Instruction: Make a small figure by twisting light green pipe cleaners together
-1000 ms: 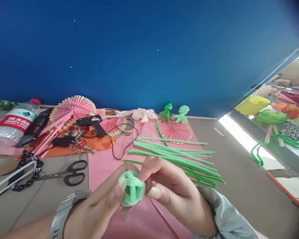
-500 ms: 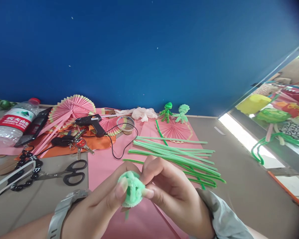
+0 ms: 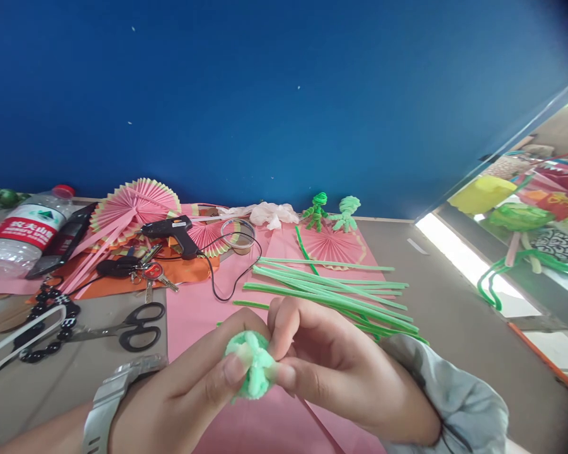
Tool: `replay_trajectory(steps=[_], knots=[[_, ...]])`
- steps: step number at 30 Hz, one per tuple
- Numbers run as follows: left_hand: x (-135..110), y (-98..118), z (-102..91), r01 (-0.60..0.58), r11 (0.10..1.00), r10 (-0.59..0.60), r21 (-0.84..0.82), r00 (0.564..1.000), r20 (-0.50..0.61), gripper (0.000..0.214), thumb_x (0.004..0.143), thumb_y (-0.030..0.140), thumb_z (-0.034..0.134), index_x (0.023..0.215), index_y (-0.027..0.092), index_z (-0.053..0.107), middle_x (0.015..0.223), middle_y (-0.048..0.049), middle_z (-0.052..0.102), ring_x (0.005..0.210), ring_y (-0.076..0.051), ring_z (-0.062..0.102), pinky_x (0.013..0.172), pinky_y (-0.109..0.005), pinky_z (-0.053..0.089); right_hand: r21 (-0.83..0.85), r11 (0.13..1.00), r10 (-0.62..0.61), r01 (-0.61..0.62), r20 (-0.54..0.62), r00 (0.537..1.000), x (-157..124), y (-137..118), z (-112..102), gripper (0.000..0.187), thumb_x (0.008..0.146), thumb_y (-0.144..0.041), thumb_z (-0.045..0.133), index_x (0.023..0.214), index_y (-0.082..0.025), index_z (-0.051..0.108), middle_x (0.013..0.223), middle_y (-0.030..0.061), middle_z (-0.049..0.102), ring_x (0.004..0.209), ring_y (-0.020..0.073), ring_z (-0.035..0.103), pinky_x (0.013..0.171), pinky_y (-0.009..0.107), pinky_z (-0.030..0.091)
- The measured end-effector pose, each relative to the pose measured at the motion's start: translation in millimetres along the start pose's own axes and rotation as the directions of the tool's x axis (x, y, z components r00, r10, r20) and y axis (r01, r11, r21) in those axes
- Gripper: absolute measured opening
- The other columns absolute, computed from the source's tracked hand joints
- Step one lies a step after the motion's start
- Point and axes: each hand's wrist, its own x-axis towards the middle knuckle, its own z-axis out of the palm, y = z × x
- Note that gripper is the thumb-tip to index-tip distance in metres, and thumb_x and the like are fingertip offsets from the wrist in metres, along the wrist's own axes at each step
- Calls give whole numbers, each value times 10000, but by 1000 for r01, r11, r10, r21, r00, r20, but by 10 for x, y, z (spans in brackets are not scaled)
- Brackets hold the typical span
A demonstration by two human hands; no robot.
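A small light-green ball of wound pipe cleaner (image 3: pixel 252 364) is pinched between both my hands, low in the middle of the view. My left hand (image 3: pixel 189 391), with a silver watch on its wrist, presses its thumb on the ball's front. My right hand (image 3: pixel 341 372), in a grey sleeve, grips the ball from the right with thumb and curled fingers. Just behind my hands, a bundle of straight green pipe cleaners (image 3: pixel 331 293) lies on pink paper (image 3: pixel 194 309).
Black scissors (image 3: pixel 123 329), keys (image 3: pixel 149 272), a black glue gun (image 3: pixel 170 230) with its cord, pink paper fans (image 3: pixel 135 205), a water bottle (image 3: pixel 26 230) and two green pipe-cleaner figures (image 3: pixel 331 214) crowd the table's left and back. A blue wall (image 3: pixel 284 94) stands behind.
Both hands have dropped slightly and closed tighter on the ball. The ball looks more squeezed, and the tail that hung below it no longer shows.
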Motion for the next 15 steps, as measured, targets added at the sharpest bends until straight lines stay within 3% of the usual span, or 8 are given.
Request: replay_trajectory(steps=[4,7,10,12,15], knots=[[4,-26,-7,3,1000,-3,-7,999,34,268,883,421,349,771,218,484,693,12,392,640,-132,347,608,-227,349,-141,987,64,-72,-59,996,-30,-60,17,117,789,-149,547,745,-175,442,710,-12,441,632,96,442,573,240,396],[23,-49,-34,84,992,-77,-99,994,71,257,876,431,363,814,221,498,690,15,370,625,-129,332,604,-235,344,-298,951,46,-83,-128,991,-36,-82,46,133,768,-106,551,757,-185,445,671,-36,420,585,79,418,533,206,384],[66,-25,-67,203,954,-175,-220,975,141,305,906,413,276,791,205,467,674,18,335,617,-125,297,612,-253,324,-440,896,-149,66,-158,976,-38,-66,49,203,772,-91,565,885,-214,450,713,-32,458,618,83,459,548,188,423],[100,15,-78,208,920,-140,-333,966,219,331,896,451,273,784,192,446,681,23,306,593,-113,259,567,-249,287,-613,750,-383,248,-96,919,-43,-45,32,233,780,-68,547,936,-223,469,773,-5,511,683,102,510,600,206,464],[133,71,-69,217,870,-123,-443,965,229,323,877,470,331,744,191,428,676,31,292,583,-104,255,549,-247,265,-832,359,-588,422,149,795,-57,-27,-2,227,809,-54,478,985,-189,527,813,44,570,728,133,555,652,245,495]])
